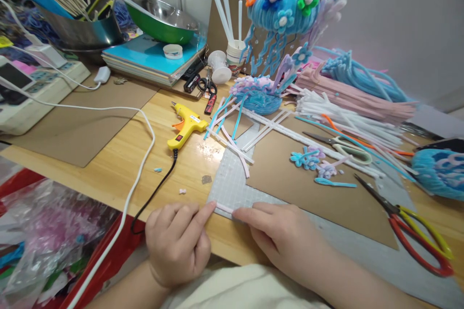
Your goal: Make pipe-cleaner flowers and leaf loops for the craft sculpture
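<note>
A short pale pink pipe cleaner [224,208] lies at the edge of the grey gridded mat [232,169], stretched between my fingertips. My left hand [179,239] has its index finger on the left end, its other fingers curled in. At the right end, the index finger of my right hand [277,227] presses on the piece, with the thumb tucked below. Brown cardboard [311,193] on the mat bears pipe cleaner flowers [306,158] in blue and lilac. Loose pink and blue pipe cleaner strips [224,125] lie beyond my hands.
A yellow glue gun [186,125] lies left of the mat, its black cord running toward me. Red-and-yellow scissors [406,222] rest at right. A blue flowered pipe cleaner decoration [282,9] stands at the back near white pipe cleaners [344,116]. A white cable [145,154] crosses the left side.
</note>
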A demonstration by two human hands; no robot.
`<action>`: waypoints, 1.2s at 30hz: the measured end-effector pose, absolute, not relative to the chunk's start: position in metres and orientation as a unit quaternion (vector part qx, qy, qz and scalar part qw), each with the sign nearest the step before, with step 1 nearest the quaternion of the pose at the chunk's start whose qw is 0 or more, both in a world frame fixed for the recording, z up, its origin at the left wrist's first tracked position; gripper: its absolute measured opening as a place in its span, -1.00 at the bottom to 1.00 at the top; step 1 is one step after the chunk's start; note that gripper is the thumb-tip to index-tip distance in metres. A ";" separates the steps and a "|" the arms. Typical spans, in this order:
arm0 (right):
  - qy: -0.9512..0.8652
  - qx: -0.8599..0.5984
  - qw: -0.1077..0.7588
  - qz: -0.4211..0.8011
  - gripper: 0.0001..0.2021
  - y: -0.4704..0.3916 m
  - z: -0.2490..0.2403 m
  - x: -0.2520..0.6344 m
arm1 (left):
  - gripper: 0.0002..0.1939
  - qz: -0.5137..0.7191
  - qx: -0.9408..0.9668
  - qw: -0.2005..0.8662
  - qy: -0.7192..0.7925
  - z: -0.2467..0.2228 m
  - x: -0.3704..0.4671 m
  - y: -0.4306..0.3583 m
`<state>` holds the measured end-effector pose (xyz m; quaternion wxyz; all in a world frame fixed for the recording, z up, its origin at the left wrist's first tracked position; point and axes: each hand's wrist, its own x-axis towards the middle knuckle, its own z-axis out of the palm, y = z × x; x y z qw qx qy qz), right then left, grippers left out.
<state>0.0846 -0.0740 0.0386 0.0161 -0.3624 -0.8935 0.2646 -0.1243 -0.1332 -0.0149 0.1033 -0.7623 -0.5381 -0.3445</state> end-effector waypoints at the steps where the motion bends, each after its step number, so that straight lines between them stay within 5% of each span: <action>1: -0.896 -0.361 0.015 0.258 -0.68 -0.074 0.039 0.084 | -0.59 -0.344 -0.763 0.102 -0.537 -0.015 -0.125 -0.133; 8: -0.929 -0.332 -0.016 0.164 -0.76 -0.076 0.040 0.081 | -0.59 -0.335 -0.762 0.093 -0.546 -0.014 -0.124 -0.134; 14: -0.953 -0.267 -0.126 0.065 -0.79 -0.065 0.062 0.069 | -0.58 -0.326 -0.765 0.084 -0.548 -0.012 -0.123 -0.133; 24: -0.961 -0.132 -0.236 0.051 -0.93 -0.037 0.091 0.018 | -0.65 -0.332 -0.765 0.090 -0.545 -0.013 -0.123 -0.132; 36: -0.998 0.012 -0.064 0.010 -0.85 -0.031 0.077 0.019 | -0.81 -0.325 -0.765 0.099 -0.548 -0.014 -0.123 -0.134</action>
